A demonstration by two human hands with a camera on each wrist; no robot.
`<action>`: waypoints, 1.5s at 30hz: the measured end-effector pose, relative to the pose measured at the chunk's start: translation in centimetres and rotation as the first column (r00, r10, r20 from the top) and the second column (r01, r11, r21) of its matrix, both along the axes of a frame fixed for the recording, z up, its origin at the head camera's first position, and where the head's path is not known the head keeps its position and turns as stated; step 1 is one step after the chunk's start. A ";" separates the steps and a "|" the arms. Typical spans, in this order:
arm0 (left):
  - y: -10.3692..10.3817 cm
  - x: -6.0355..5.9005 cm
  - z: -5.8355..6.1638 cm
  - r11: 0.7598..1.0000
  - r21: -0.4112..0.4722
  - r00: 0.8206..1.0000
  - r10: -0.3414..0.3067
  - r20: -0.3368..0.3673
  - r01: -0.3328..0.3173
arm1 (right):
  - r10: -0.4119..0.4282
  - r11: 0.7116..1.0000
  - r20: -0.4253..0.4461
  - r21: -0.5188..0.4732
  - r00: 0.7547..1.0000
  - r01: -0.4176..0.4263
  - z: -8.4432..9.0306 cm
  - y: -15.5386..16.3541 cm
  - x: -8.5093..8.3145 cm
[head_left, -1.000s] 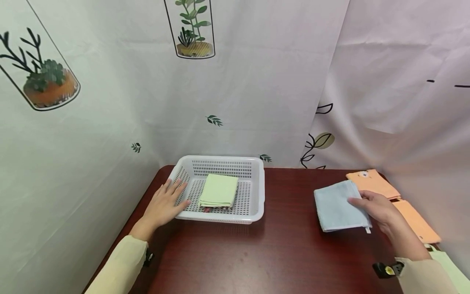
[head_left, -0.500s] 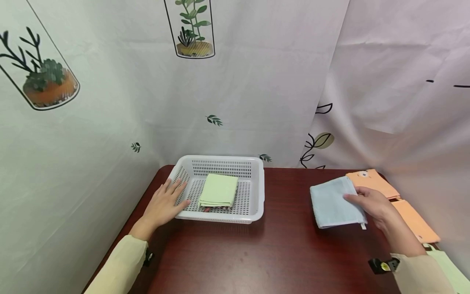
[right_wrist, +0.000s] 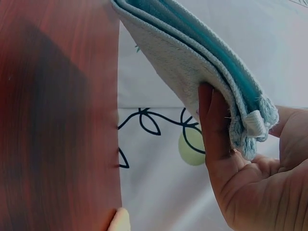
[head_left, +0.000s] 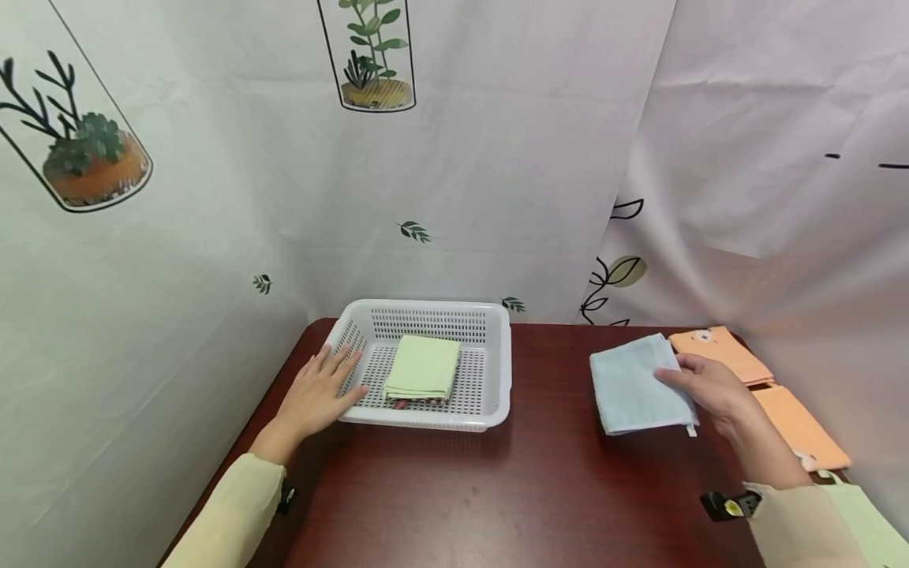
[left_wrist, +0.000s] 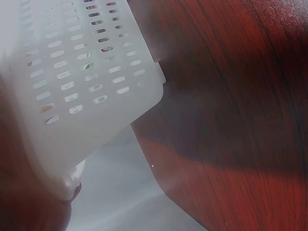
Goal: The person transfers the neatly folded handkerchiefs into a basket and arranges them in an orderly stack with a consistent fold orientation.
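Folded blue cloth (head_left: 637, 386) extends leftward from the right hand (head_left: 716, 388), which pinches its right edge.

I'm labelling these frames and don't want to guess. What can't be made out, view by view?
Head: reddish thing in the white basket, mostly covered by the folded light-green cloth.
Head: lower-right green cloth, partly hidden by the right sleeve and cut off by the edge.
Left wrist: left hand, blurred and cut off by the left edge.
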State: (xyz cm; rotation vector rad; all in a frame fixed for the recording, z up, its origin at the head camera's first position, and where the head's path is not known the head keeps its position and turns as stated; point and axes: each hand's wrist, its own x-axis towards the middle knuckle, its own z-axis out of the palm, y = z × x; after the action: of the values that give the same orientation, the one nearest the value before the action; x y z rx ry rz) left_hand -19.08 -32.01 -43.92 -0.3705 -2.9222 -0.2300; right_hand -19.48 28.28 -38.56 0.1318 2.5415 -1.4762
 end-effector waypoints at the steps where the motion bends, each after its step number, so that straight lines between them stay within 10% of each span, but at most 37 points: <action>1: 0.0 0.0 0.0 1.000 -0.001 1.000 0.000 0.001 0.000 | -0.001 1.000 0.002 -0.004 1.000 0.001 0.0 -0.1 0.0; 45: 0.0 0.0 0.0 1.000 -0.006 1.000 0.012 0.004 -0.012 | 0.068 0.993 -0.039 -0.090 0.997 -0.071 2.2 -4.1 -1.6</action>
State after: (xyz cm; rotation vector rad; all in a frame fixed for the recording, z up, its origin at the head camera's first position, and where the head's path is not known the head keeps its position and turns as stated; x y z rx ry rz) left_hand -19.04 -32.03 -43.95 -0.3543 -2.9288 -0.2207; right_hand -21.03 24.17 -36.39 0.0026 2.4742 -1.5784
